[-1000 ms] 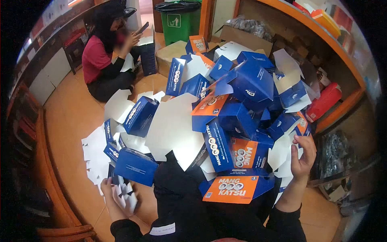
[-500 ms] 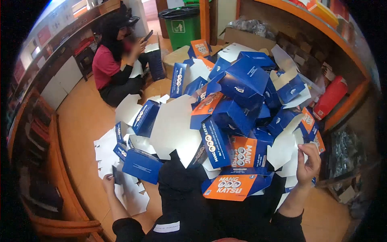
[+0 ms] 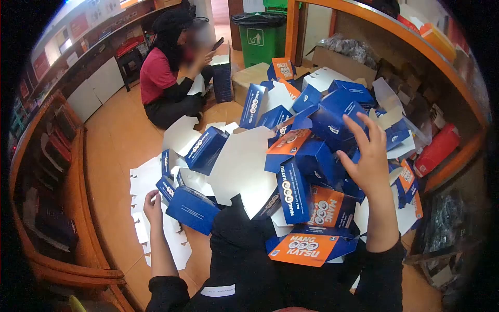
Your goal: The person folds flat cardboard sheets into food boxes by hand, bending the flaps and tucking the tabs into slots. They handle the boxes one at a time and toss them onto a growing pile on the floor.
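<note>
My right hand is raised over the heap with its fingers spread, holding nothing. Just behind its fingertips is a folded blue box on top of the pile. On the other side, my left hand hovers above flat white cardboard sheets on the floor. Its fingers are curled together, with nothing visible in them. Beside it a blue box lies on its side. Close to my lap sit an orange and blue "Mang Katsu" box and a large open box with a white inside.
A seated person holds a phone at the back left. Behind the pile stand a green bin and a cardboard carton. A red package lies at the right, under an orange-edged shelf. Wooden furniture borders the left.
My right hand has moved up and inward over the pile, its fingers opening out. My left hand has lifted slightly. The raised sheet edge beside it now lies flat. The view has shifted.
</note>
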### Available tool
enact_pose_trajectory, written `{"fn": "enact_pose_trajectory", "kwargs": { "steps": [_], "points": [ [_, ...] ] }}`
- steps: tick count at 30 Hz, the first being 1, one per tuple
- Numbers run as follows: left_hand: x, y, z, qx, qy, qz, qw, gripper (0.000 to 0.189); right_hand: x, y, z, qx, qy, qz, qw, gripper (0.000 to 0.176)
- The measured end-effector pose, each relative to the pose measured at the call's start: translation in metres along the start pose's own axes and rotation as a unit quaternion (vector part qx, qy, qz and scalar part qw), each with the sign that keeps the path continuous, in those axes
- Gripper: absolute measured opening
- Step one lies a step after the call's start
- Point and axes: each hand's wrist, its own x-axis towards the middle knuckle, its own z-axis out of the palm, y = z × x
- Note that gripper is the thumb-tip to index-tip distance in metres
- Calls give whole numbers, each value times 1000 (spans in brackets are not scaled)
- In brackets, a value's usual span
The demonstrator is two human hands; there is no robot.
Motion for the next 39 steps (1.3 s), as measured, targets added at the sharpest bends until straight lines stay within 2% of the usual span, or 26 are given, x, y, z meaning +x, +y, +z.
{"fn": "enact_pose_trajectory", "kwargs": {
  "steps": [2,4,6,11,12,15,16,19,21,22,25,26,27,29,32,35,39],
  "points": [
    [5,44,10,-94,-20,21,995,16,4,6,11,-16,-32,24,999,74],
    [2,94,22,-187,-65,28,980,16,3,7,17,19,-67,36,997,77],
    [-6,136,37,-249,-158,4,955,14,0,8,23,47,-86,43,994,77],
    [-51,214,89,-281,-405,98,865,15,-6,10,32,63,-20,13,998,76],
    [-56,226,99,-234,-441,188,846,18,-7,10,31,68,-4,5,998,75],
    [-81,276,120,-186,-502,291,793,38,-7,-2,14,71,96,-26,992,73],
    [-88,285,129,-195,-495,330,780,54,-8,-9,8,87,135,-39,986,72],
    [-115,309,151,-238,-382,372,812,56,-22,-36,-2,126,171,-62,975,72],
    [-125,306,173,-216,-366,423,801,56,-31,-43,-2,130,171,-116,970,75],
    [-128,302,180,-205,-356,448,794,56,-37,-47,-1,152,158,-114,969,76],
    [-131,318,169,-296,-391,317,812,47,-45,-49,-8,207,91,-109,968,74],
    [-127,327,165,-366,-408,245,800,43,-47,-46,-14,214,64,-108,969,72],
    [-121,331,167,-364,-365,277,811,40,-48,-41,-21,221,38,-104,969,71],
    [-107,348,144,-255,-369,332,830,37,-47,-37,-37,220,79,-112,966,61],
    [-95,369,129,-201,-433,381,792,24,-48,-27,-49,253,146,-91,952,51],
    [-95,386,128,-160,-385,483,770,16,-42,-19,-66,240,149,-69,957,46],
    [-101,394,130,-167,-365,528,748,17,-42,-23,-80,265,95,-23,959,37]
  ]
}}
